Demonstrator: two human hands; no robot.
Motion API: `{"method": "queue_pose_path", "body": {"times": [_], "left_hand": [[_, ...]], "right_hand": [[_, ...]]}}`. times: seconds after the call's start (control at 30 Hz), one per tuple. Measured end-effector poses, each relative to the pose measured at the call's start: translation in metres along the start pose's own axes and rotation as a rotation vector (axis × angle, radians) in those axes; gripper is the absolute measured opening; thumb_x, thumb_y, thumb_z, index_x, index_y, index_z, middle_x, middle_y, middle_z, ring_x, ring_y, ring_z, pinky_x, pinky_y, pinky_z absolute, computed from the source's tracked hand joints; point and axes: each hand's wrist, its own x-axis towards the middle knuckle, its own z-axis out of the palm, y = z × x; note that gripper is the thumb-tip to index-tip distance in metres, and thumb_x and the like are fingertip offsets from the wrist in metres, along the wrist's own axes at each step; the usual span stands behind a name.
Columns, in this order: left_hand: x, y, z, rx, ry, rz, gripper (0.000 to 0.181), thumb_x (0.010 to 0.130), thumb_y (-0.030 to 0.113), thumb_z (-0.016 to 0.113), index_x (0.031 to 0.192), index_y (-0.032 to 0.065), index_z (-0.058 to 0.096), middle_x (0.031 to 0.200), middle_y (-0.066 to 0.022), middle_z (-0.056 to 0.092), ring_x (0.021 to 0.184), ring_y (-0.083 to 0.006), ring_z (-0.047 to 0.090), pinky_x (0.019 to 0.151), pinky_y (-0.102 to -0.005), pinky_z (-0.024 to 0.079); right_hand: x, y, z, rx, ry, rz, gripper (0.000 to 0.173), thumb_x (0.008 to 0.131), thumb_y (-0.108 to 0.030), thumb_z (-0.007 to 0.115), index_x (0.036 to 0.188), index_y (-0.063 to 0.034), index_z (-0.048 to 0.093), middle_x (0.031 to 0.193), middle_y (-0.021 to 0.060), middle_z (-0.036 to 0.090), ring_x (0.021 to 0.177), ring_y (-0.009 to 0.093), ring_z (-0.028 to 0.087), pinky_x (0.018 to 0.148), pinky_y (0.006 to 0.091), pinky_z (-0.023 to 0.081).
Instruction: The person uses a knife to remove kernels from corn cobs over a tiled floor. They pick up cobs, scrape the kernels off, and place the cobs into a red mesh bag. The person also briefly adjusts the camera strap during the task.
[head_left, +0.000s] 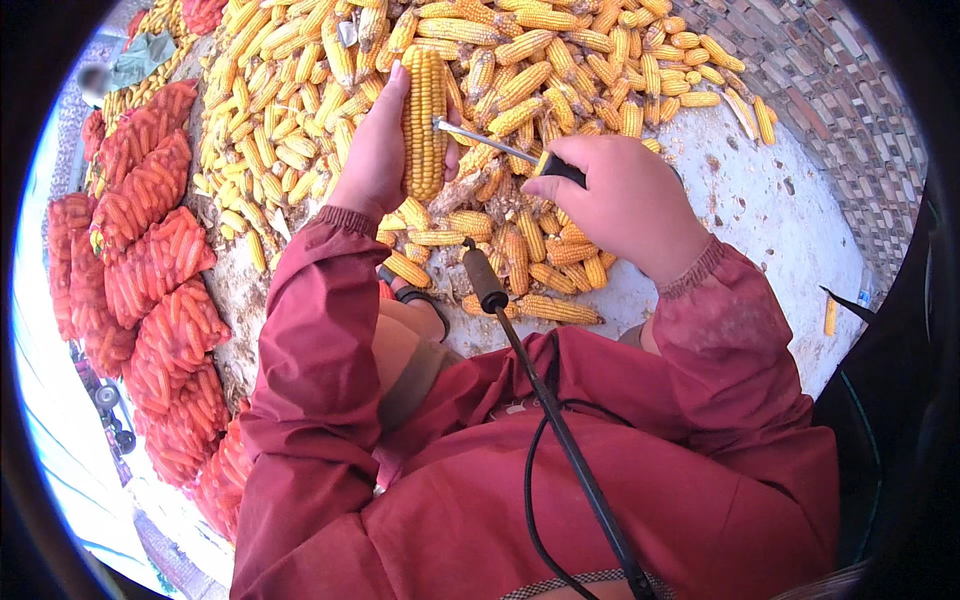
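Observation:
An ear of corn (424, 135) with yellow kernels stands roughly upright in my left hand (381, 146), thumb along its left side and fingertips showing at its right. My right hand (622, 199) grips the black and yellow handle of a screwdriver (491, 142). The metal shaft points left, and its tip touches the kernels on the ear's right side, near mid-length. A dark line runs down between the kernel rows there. Beneath and beyond both hands lies a large heap of corn ears (517, 75), many with brownish ends.
Red mesh sacks (161, 292) full of corn line the left side. A brick surface (840, 97) curves along the upper right, beside pale ground (772, 202). A dark rod with a cylindrical end (484, 281) and a black cable cross in front of my red garment. A single ear (830, 316) lies at right.

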Motion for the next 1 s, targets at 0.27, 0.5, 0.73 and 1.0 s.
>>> {"method": "queue_pose_path", "body": {"times": [0.27,0.5,0.73,1.0], "left_hand": [[-0.01,0.002,-0.004,-0.252,-0.163,-0.003,0.067,0.11,0.067,0.031,0.119,0.0042,0.054,0.098,-0.0108,0.061,0.059,-0.025,0.059,0.052,-0.0393,0.047],[-0.011,0.006,-0.009,-0.173,-0.161,0.013,0.065,0.11,0.067,0.031,0.117,0.005,0.052,0.099,-0.0099,0.06,0.058,-0.0252,0.059,0.052,-0.0396,0.047],[-0.009,0.004,-0.009,-0.254,-0.173,0.018,0.068,0.11,0.068,0.03,0.12,0.0044,0.053,0.097,-0.0108,0.06,0.058,-0.026,0.06,0.052,-0.0403,0.049],[-0.015,0.0,0.0,-0.134,-0.03,0.072,0.069,0.108,0.071,0.033,0.12,0.0056,0.054,0.09,-0.0097,0.061,0.058,-0.0242,0.062,0.053,-0.0395,0.051]], "right_hand": [[-0.007,-0.007,-0.006,0.016,0.021,-0.031,0.045,0.094,-0.047,0.074,0.087,-0.0028,0.072,0.075,0.0217,0.068,0.076,0.044,0.069,0.068,0.0533,0.053],[-0.007,-0.004,-0.011,0.068,0.041,-0.046,0.044,0.094,-0.045,0.075,0.084,-0.0025,0.071,0.074,0.0222,0.067,0.073,0.044,0.067,0.064,0.0545,0.05],[-0.008,-0.008,-0.005,0.059,0.012,-0.032,0.043,0.094,-0.044,0.074,0.085,-0.0022,0.071,0.073,0.0221,0.067,0.073,0.043,0.068,0.065,0.0534,0.052],[-0.011,-0.017,-0.005,0.046,-0.029,0.041,0.04,0.095,-0.042,0.074,0.087,-0.002,0.072,0.074,0.0228,0.068,0.073,0.043,0.069,0.065,0.0535,0.054]]}}
